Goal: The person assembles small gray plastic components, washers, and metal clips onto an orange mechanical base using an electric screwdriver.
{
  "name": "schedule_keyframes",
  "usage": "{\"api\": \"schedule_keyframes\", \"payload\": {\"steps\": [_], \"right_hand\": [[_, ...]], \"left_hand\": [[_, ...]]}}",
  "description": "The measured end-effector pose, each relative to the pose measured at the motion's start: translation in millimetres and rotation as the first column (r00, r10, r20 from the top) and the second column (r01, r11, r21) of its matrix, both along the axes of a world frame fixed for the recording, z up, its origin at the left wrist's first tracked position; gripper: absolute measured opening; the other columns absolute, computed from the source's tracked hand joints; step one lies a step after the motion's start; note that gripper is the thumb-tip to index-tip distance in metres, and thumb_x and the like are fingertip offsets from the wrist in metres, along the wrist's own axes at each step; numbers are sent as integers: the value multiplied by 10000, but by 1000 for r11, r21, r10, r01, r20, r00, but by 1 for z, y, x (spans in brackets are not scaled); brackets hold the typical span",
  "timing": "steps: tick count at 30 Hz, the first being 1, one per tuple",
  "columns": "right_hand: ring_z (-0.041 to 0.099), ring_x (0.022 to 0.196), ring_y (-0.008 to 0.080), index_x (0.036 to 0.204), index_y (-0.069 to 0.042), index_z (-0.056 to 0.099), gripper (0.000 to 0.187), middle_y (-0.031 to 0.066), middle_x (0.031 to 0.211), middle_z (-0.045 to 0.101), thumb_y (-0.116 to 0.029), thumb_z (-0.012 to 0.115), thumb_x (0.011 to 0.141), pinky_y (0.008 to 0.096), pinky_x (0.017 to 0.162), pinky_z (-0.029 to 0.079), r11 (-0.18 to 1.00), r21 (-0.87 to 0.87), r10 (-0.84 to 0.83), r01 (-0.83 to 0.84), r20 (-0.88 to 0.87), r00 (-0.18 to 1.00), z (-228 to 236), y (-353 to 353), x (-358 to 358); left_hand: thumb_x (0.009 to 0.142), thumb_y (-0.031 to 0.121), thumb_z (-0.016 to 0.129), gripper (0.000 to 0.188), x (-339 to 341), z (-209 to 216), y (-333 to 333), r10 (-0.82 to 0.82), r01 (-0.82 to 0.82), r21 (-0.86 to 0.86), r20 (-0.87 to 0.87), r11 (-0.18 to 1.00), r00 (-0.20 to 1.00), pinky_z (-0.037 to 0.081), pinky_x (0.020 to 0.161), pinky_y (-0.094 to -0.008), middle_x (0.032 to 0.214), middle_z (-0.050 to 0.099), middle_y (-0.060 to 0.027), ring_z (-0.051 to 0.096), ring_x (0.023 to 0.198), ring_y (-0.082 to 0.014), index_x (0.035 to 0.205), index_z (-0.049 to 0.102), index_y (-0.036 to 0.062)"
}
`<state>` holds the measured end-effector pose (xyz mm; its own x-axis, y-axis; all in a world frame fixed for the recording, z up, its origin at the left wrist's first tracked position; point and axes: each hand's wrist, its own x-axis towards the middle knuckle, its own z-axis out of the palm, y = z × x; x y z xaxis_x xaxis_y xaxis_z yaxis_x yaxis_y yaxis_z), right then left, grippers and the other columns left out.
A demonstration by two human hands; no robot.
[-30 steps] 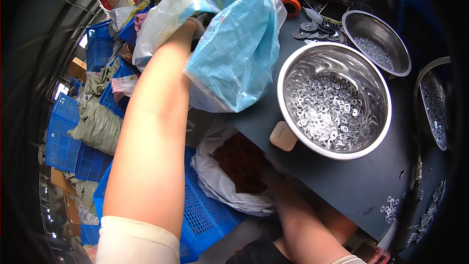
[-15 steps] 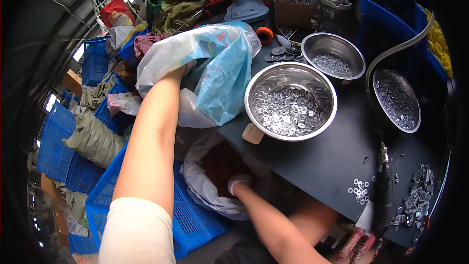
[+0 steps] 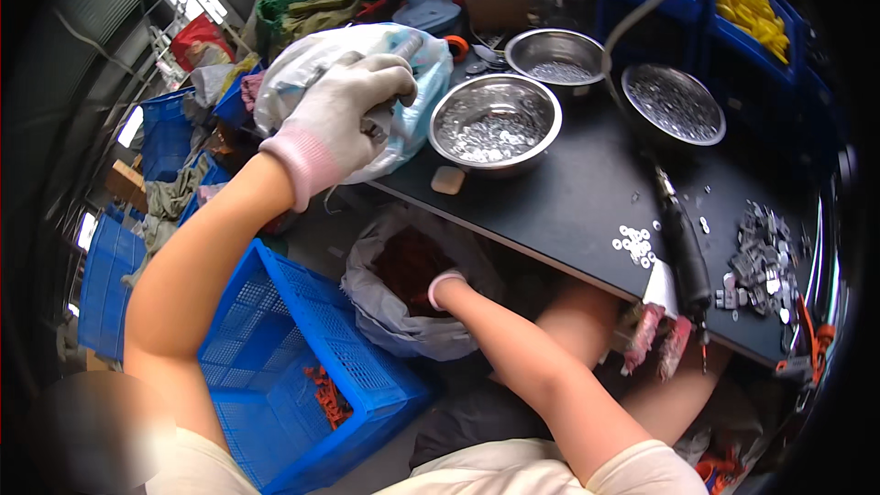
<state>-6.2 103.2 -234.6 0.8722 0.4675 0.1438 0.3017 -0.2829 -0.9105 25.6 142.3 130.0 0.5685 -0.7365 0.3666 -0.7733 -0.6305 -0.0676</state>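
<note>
Grasping a few grey metal pieces (image 3: 374, 125), by the look of them, in the curled fingers of the gloved left hand (image 3: 344, 101), over or just in front of a white-and-blue woven bag (image 3: 429, 73) at the left end of the tabletop (image 3: 587, 211); cannot tell whether touching the bag. Held high with a bent elbow, presumably for passing over the bag's bulk. Reaching with the right hand (image 3: 446, 290) into a white sack (image 3: 403, 335) below the tabletop's near edge, sunk to the cuff in reddish-brown contents (image 3: 403, 261) (cannot tell the state of those fingers, hidden in there). Folded back wide at the sack's mouth, likely for easy entry. Left of the sack, allow for the rim of a blue crate (image 3: 367, 403). Toward the tabletop's far edge, see three steel bowls (image 3: 477, 92), probably set back there for containing small parts within reach. At the near edge, mind a black power screwdriver (image 3: 683, 252), pointing outward past it, with loose washers (image 3: 635, 244) just to its left and grey brackets (image 3: 768, 261) near the right corner. Find the most room mid-tabletop, between bowls and washers.
</note>
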Motion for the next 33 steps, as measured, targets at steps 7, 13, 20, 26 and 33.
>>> {"api": "schedule_keyframes", "payload": {"steps": [7, 13, 20, 26, 33], "right_hand": [[549, 1124, 229, 1180, -115, 590, 389, 146, 1251, 531, -324, 544, 855, 381, 915, 436, 917, -397, 51, -43, 10, 999, -22, 9, -40], [460, 1247, 223, 1329, -111, 489, 530, 72, 1417, 432, -412, 506, 894, 351, 997, 377, 697, -713, 67, -74, -38, 997, -41, -19, -47], [529, 1167, 245, 1218, -82, 574, 466, 104, 1305, 524, -362, 537, 847, 358, 940, 424, 567, -763, 117, -311, -299, 947, 2, -66, -34], [598, 1087, 268, 1106, -53, 660, 411, 136, 1192, 616, -311, 568, 800, 365, 883, 471, 334, -770, 294, -544, -463, 836, 47, -44, -32], [642, 985, 308, 1014, -43, 695, 307, 166, 1075, 657, -174, 534, 788, 386, 806, 510, 426, -783, 316, -453, -340, 886, 52, -47, -45]], "left_hand": [[586, -85, 592, 422, -42, -76, -106, -387, 395, -430, 111, 812, 915, 430, 932, -398, 1145, 568, -149, 550, 1069, -352, 981, 590, 66], [643, 39, 672, 450, -11, -201, -150, -234, 138, -519, -123, 843, 965, 419, 981, -407, 1250, 520, -143, 490, 1151, -374, 1073, 590, 144], [596, 435, 790, 778, -23, -176, -138, 32, -64, -194, -165, 979, 986, 238, 1099, -473, 1477, 284, -166, 244, 1356, -399, 1300, 509, 266], [749, 119, 652, 320, -17, -140, -63, -49, 199, -595, 258, 779, 965, 375, 996, -416, 1253, 534, -175, 484, 1179, -366, 1064, 624, 73], [768, 207, 568, 367, 137, -55, 81, 868, -801, 338, -132, 494, 479, 469, 892, -388, 1172, 610, -187, 604, 1049, -341, 1068, 647, 10]]}}
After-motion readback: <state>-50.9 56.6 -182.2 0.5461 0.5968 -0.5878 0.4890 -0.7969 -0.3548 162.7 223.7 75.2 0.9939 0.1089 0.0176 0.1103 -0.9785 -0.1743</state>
